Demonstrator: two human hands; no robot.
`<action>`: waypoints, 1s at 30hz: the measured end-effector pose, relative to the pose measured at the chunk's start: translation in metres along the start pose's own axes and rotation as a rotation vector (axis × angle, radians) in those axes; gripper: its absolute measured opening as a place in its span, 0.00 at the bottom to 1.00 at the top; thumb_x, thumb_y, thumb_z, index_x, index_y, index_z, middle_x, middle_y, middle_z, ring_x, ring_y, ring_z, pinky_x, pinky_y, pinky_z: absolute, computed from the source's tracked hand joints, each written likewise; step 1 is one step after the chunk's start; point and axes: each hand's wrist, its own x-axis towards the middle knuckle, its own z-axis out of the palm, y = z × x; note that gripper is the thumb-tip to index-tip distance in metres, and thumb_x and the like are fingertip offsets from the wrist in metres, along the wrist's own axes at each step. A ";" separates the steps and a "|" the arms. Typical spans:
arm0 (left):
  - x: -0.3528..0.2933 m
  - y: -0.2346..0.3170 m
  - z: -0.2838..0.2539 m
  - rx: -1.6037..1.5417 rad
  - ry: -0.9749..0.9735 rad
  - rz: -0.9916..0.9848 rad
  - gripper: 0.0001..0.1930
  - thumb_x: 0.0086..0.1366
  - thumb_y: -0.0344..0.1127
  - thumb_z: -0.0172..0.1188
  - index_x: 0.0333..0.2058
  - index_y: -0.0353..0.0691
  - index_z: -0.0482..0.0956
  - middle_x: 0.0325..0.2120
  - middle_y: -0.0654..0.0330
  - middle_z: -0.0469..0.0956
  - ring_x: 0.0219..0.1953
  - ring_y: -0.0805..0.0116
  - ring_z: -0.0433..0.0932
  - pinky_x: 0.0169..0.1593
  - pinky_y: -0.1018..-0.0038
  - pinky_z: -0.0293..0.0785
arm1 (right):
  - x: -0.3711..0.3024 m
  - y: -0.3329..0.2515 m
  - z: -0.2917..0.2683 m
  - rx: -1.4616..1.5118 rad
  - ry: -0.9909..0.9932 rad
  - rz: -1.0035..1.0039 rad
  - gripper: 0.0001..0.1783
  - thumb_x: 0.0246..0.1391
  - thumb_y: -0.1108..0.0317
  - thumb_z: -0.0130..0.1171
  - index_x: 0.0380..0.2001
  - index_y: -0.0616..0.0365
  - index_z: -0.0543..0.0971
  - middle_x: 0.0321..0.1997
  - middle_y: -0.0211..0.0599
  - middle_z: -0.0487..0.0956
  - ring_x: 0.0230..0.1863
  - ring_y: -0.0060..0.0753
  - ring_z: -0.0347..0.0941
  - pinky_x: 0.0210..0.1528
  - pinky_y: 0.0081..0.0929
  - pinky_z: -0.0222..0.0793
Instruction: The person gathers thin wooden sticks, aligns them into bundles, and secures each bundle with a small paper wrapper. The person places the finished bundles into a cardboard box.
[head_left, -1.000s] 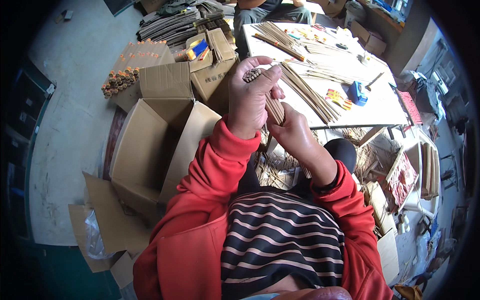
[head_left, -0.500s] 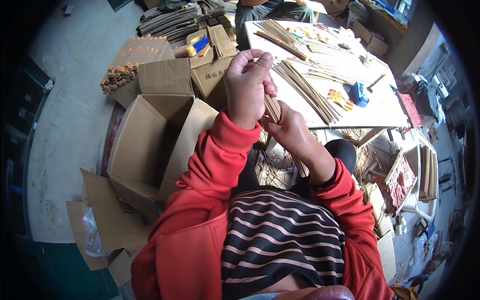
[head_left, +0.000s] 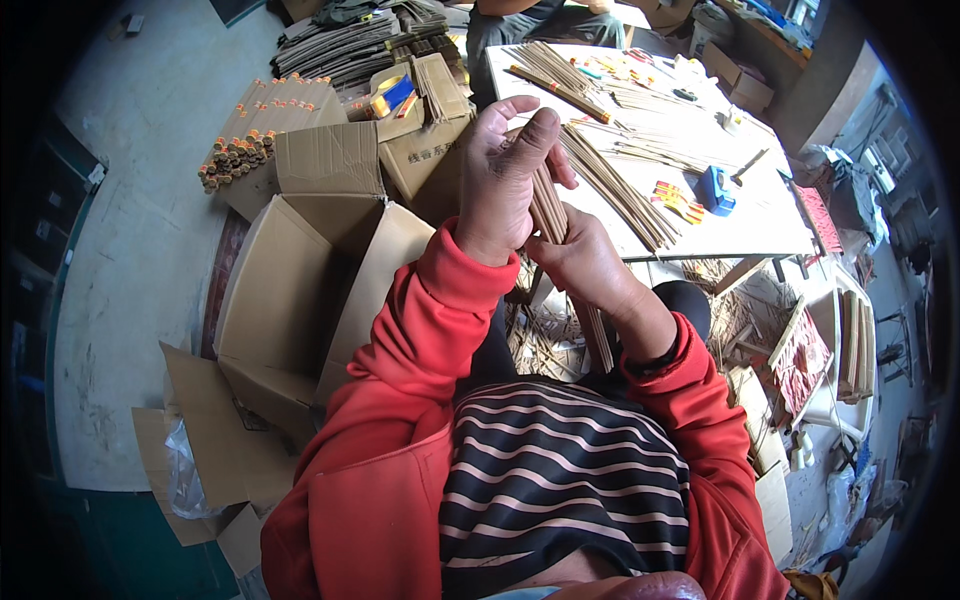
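Observation:
A bundle of thin brown incense sticks (head_left: 547, 208) slants down between my hands, its lower part passing below the table's edge. My left hand (head_left: 500, 185) is curled loosely around the upper end, thumb raised and fingertips showing at the bundle's far side. Lower down, my right hand (head_left: 590, 262) grips the same bundle, its fingers partly hidden behind the sticks. Beyond them, a loose row of incense sticks (head_left: 625, 190) lies on the white table (head_left: 745, 235).
An open cardboard box (head_left: 275, 290) stands at my left. Behind it lie stacked banded bundles (head_left: 285, 110). On the table are a blue tape dispenser (head_left: 717, 190) and red-yellow labels (head_left: 678, 201). Another person (head_left: 545, 25) sits at the far side. Scattered sticks (head_left: 540, 345) cover the floor.
My left hand has loosened, its thumb and fingers spreading, and more of the bundle's upper part shows. My right hand keeps its grip with little movement.

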 end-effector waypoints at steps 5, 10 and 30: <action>0.000 0.001 -0.005 0.039 -0.009 -0.084 0.19 0.54 0.35 0.63 0.41 0.37 0.65 0.15 0.64 0.66 0.14 0.76 0.66 0.19 0.79 0.65 | -0.004 -0.011 -0.008 0.026 -0.132 0.179 0.09 0.45 0.71 0.55 0.31 0.59 0.71 0.18 0.27 0.70 0.16 0.15 0.64 0.17 0.14 0.60; 0.009 0.006 -0.007 0.108 0.094 -0.043 0.17 0.54 0.36 0.63 0.38 0.36 0.66 0.14 0.65 0.65 0.12 0.77 0.63 0.17 0.80 0.63 | 0.000 0.009 -0.013 0.016 -0.141 -0.148 0.20 0.48 0.60 0.61 0.37 0.63 0.70 0.23 0.26 0.70 0.23 0.14 0.64 0.23 0.14 0.61; 0.009 -0.004 -0.014 -0.006 0.010 -0.037 0.24 0.56 0.35 0.60 0.46 0.32 0.59 0.22 0.57 0.71 0.23 0.68 0.73 0.30 0.71 0.72 | -0.003 0.014 -0.011 0.206 -0.073 -0.155 0.19 0.59 0.53 0.44 0.29 0.60 0.66 0.17 0.25 0.65 0.17 0.14 0.59 0.17 0.14 0.55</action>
